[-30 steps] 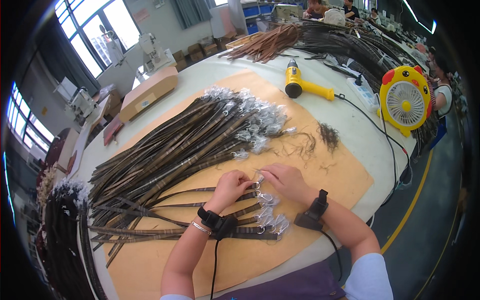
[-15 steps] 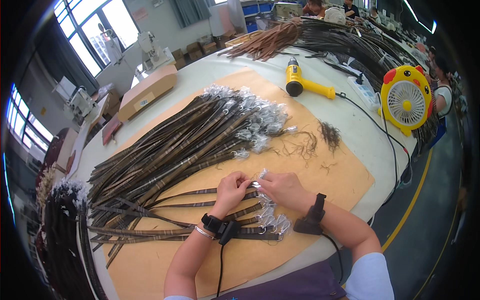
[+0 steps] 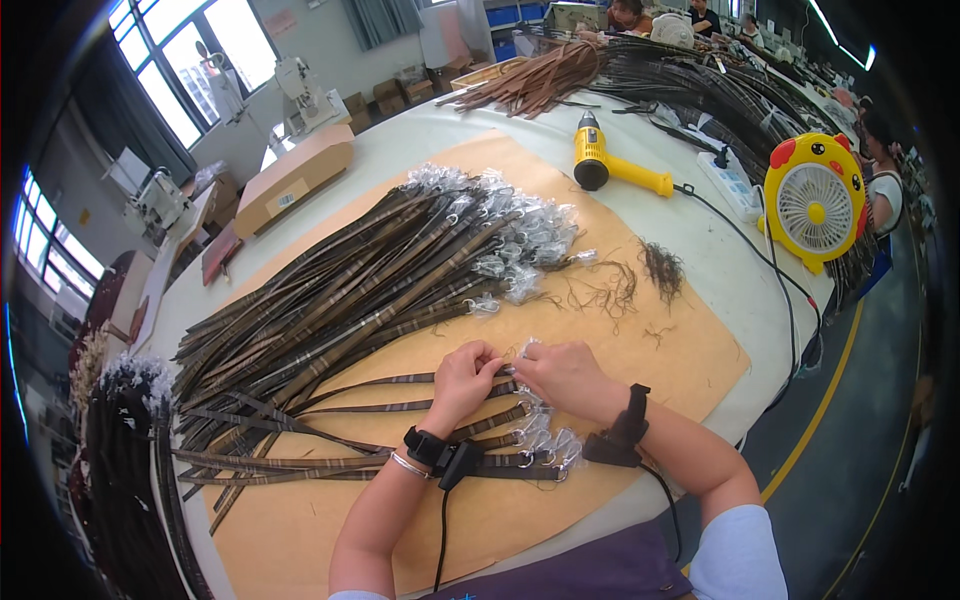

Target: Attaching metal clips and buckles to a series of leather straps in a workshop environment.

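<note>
My left hand (image 3: 466, 382) pinches a narrow dark striped strap (image 3: 392, 381) close to its end, thumb and forefinger together. Against it, my right hand (image 3: 566, 380) is closed on the plastic-wrapped metal hook (image 3: 530, 348) at the same end; the fingers hide most of the grip. Several more straps fan out below, their ends holding metal hooks in clear plastic (image 3: 538, 440). A thick pile of similar straps (image 3: 340, 270) lies beyond my left hand, its wrapped hooks (image 3: 525, 240) bunched at the right.
Brown paper (image 3: 640, 375) covers part of the white table (image 3: 690, 235). Loose dark threads (image 3: 662, 270) lie on it. Farther off are a yellow heat gun (image 3: 620, 172), a yellow fan (image 3: 815, 200), a cardboard box (image 3: 295, 180) and brown straps (image 3: 535, 78). Cords hang over the right edge.
Both hands stay at the strap end with only tiny finger shifts. The pile and loose straps have not moved on the table.
</note>
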A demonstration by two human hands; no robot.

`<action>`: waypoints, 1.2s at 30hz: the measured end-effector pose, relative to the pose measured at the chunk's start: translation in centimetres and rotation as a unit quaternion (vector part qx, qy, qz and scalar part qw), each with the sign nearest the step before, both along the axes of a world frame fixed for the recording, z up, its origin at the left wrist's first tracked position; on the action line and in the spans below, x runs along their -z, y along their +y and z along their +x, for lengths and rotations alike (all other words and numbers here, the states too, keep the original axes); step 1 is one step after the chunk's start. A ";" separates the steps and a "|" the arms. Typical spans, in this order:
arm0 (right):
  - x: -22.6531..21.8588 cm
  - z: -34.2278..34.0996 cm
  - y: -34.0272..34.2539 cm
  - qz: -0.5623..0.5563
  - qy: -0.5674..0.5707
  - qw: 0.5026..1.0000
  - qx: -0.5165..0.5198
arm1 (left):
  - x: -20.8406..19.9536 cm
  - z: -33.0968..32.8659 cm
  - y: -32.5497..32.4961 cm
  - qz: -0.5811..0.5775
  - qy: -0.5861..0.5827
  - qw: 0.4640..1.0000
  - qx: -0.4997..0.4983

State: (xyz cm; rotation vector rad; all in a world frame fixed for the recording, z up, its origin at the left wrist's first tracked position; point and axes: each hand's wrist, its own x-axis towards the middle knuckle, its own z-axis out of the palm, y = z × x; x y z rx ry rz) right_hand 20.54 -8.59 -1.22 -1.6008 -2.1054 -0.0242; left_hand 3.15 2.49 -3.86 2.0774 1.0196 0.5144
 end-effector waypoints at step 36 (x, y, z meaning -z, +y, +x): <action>2.1 0.6 0.6 -0.002 0.102 0.995 -0.004 | 0.2 0.1 0.9 -0.093 -0.062 0.993 0.023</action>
